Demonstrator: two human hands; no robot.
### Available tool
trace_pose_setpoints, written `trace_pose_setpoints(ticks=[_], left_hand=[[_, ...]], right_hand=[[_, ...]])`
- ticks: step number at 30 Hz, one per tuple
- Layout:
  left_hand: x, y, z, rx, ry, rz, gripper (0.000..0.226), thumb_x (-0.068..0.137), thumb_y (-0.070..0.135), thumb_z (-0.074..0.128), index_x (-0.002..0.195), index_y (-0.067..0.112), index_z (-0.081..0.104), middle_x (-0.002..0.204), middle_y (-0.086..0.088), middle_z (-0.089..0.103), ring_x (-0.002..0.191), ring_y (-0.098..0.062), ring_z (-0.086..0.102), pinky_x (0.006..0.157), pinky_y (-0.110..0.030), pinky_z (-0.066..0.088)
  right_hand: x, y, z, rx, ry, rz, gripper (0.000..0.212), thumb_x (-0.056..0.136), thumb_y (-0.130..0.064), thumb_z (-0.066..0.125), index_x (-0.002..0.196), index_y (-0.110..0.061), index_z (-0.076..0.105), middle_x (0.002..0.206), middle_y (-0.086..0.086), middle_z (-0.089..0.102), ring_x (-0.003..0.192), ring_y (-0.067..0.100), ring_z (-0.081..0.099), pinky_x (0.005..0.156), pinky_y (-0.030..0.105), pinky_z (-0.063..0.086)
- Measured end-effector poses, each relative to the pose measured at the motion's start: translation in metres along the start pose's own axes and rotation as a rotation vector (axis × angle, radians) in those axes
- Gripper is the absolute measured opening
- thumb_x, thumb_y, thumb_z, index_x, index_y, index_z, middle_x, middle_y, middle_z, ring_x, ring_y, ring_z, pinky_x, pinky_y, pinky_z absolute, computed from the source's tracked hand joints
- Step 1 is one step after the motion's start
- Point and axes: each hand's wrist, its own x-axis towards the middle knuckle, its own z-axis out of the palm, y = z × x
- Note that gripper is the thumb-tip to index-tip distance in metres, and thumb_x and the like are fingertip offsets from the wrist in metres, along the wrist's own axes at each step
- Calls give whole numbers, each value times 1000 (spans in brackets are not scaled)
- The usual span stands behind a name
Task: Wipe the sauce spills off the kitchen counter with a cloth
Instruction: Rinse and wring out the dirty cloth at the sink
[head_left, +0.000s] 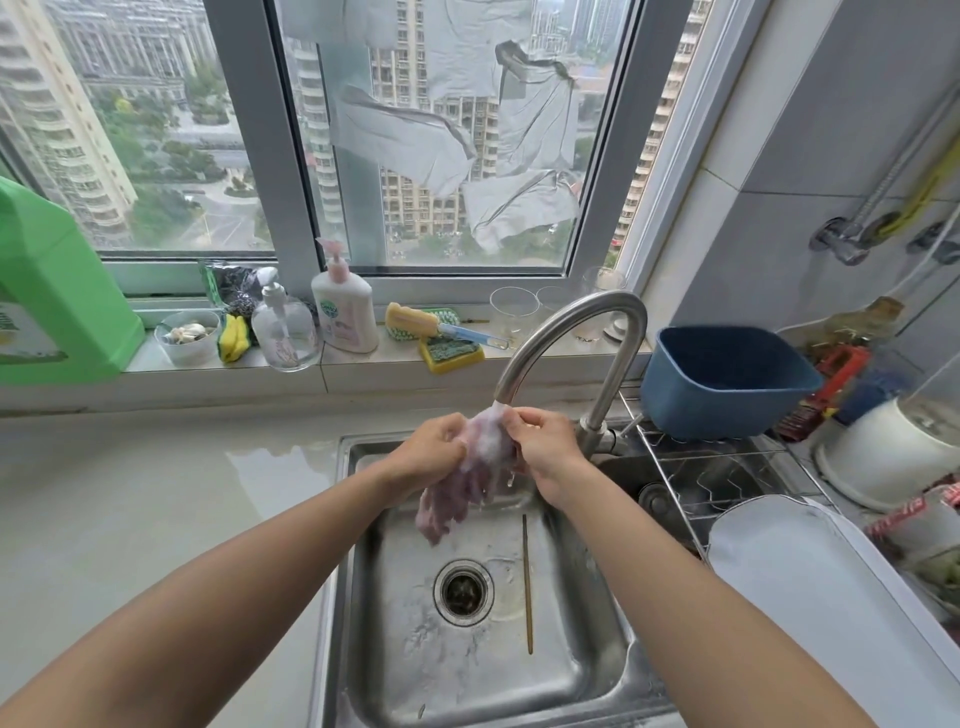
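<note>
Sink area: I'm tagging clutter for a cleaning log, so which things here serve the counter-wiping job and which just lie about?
In use:
- pale pink wet cloth, gripped by left hand and right hand
- curved steel faucet
- steel sink
- pale counter

Lying about:
- yellow-green sponge
- white pump soap bottle
- blue plastic basin
- big green jug
- thin chopstick in the sink

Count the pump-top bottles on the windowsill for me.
2. A clear glass pump bottle stands left of a white plastic pump bottle with a pink pump; both sit on the windowsill. More could hide behind the big green plastic jug.
</note>
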Motion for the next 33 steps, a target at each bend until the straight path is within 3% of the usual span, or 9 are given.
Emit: trace_pose_setpoints(ticks=[5, 9, 12, 16, 20, 23, 27, 30, 33], left_hand=[[1, -2, 1, -149, 138, -18, 25, 105, 24, 44, 101, 15, 67, 90, -16, 72, 69, -23, 66, 52, -28, 49], [2, -1, 6, -54, 204, -32, 28, 106, 32, 37, 92, 23, 60, 88, -7, 69, 76, -22, 66, 63, -36, 53], [5, 1, 11, -198, 194, -101, 30, 106, 28, 32, 94, 12, 55, 83, -14, 68, 65, -25, 64, 58, -37, 52], [11, -2, 13, -445, 129, -119, 22, 94, 29, 54, 90, 8, 54, 84, -17, 62, 72, -35, 67, 75, -60, 58], [13, -5, 18, -344, 87, -122, 29, 68, 20, 72, 87, 9, 52, 89, -23, 61, 84, -41, 69, 73, -57, 60], [19, -5, 25, -304, 88, -106, 32, 71, 9, 63, 100, 10, 49, 94, -16, 59, 79, -26, 63, 71, -44, 59], [15, -2, 27, -243, -39, -18, 67, 71, 2, 61, 131, 16, 34, 113, -9, 58, 101, -19, 63, 85, -34, 55], [11, -7, 19, 137, -97, 80, 82, 58, 23, 56, 137, 20, 33, 119, -3, 46, 119, -18, 44, 97, -33, 43], [10, -16, 7, 378, -272, 166, 94, 62, 27, 62, 146, 30, 22, 131, -5, 40, 130, -24, 38, 110, -43, 36]], right_hand=[[4, 15, -7, 300, 7, 169, 22, 85, 19, 58, 93, 0, 62, 80, 15, 66, 64, 20, 57, 60, 26, 46], [11, 39, -6, 472, 124, 262, 20, 85, 22, 55, 99, 8, 58, 84, 17, 60, 68, 21, 58, 58, 22, 54], [17, 52, -8, 643, 204, 353, 18, 91, 5, 58, 108, 6, 60, 89, 16, 62, 74, 22, 61, 59, 24, 55], [15, 67, -3, 514, 59, 531, 42, 91, -44, 58, 111, -7, 64, 108, 12, 63, 101, 29, 61, 95, 40, 49], [15, 69, 3, 659, -67, 582, 62, 86, -62, 52, 100, -4, 69, 75, 14, 64, 58, 24, 49, 59, 28, 37], [15, 70, 2, 769, -178, 590, 67, 85, -70, 44, 87, -8, 72, 78, 17, 61, 63, 24, 48, 71, 34, 42], [13, 68, -1, 953, -380, 513, 56, 94, -51, 49, 112, -2, 70, 100, 19, 66, 89, 34, 58, 93, 51, 47], [10, 64, -2, 815, -478, 398, 26, 95, -12, 47, 116, -3, 60, 97, 16, 69, 86, 26, 68, 82, 43, 57], [11, 59, -5, 602, -577, 330, 50, 72, 7, 54, 122, -2, 56, 102, 15, 61, 89, 21, 62, 79, 34, 54]])
